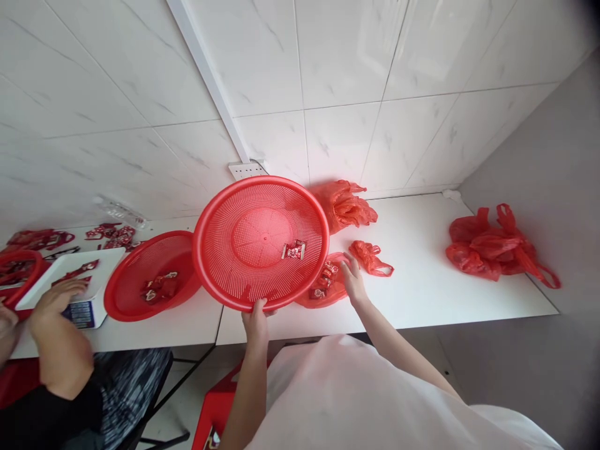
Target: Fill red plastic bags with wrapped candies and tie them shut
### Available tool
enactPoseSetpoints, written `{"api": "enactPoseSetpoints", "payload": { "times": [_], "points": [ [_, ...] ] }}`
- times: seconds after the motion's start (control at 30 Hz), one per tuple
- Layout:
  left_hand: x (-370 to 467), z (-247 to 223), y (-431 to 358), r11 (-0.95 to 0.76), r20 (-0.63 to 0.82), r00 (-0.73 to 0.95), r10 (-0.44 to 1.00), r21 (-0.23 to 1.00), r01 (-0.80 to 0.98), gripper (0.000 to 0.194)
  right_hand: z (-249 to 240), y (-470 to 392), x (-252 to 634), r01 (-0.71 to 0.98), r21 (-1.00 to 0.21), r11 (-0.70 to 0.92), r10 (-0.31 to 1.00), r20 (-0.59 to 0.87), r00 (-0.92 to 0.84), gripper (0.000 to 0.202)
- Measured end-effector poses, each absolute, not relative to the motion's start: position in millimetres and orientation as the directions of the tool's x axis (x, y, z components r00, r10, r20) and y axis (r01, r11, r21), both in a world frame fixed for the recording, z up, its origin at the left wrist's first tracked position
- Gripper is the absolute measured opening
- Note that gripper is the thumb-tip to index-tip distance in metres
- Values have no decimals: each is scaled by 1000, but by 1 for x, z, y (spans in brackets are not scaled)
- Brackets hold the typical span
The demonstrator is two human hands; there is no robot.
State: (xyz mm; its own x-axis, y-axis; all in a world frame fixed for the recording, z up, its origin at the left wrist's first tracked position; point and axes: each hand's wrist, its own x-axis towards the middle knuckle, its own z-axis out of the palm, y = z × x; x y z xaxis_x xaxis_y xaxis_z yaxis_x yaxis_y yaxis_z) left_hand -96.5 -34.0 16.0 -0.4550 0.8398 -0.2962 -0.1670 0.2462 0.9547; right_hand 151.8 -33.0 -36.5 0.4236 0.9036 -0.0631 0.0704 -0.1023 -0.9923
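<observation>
A large red mesh basket (244, 219) is tilted up over the table, and my left hand (257, 320) grips its near rim. Inside it lie a few small red-and-white wrapped packets (294, 250). My right hand (351, 278) is closed on the edge of an open red plastic bag (338, 289), just right of the basket. Several wrapped packets (323, 281) show in the bag's mouth. The basket hides part of the bag.
Tied red bags stand behind (347, 206), beside (372, 257) and at the far right (497, 247). At left are another red basket (117, 284) and a white tray (105, 265), with another person's hand (59, 299) over it. A power strip (246, 170) is at the wall.
</observation>
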Motion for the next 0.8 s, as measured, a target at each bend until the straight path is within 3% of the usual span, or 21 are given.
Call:
{"api": "enactPoseSetpoints", "payload": {
  "times": [0.07,0.17,0.3,0.4,0.53,0.67,0.73,0.8],
  "points": [
    [-94,17,-37,252,-290,-423,858,957,-144,39,-11,-31,149,206,-979,0,905,88,417,39],
    [-87,16,-43,281,-319,-349,881,947,-155,41,11,-22,141,476,-869,135,955,242,170,31],
    [-74,19,-50,334,-389,-273,880,915,-226,41,5,-16,125,786,-617,32,984,158,84,50],
    [-69,26,-51,324,-386,-271,882,913,-248,40,1,-24,114,855,-507,107,994,59,-90,43],
    [-73,29,-49,355,-422,-260,869,895,-269,40,10,-38,108,809,-522,270,954,34,-297,33],
    [-73,22,-48,404,-466,-216,858,872,-276,40,13,-37,113,716,-675,178,966,-21,-260,32],
    [-70,19,-47,409,-467,-198,862,870,-275,38,9,-32,118,567,-822,53,987,-42,-153,30],
    [-68,20,-46,418,-472,-195,860,870,-263,34,5,-27,125,230,-967,-111,990,-127,-54,31]
  ]
}}
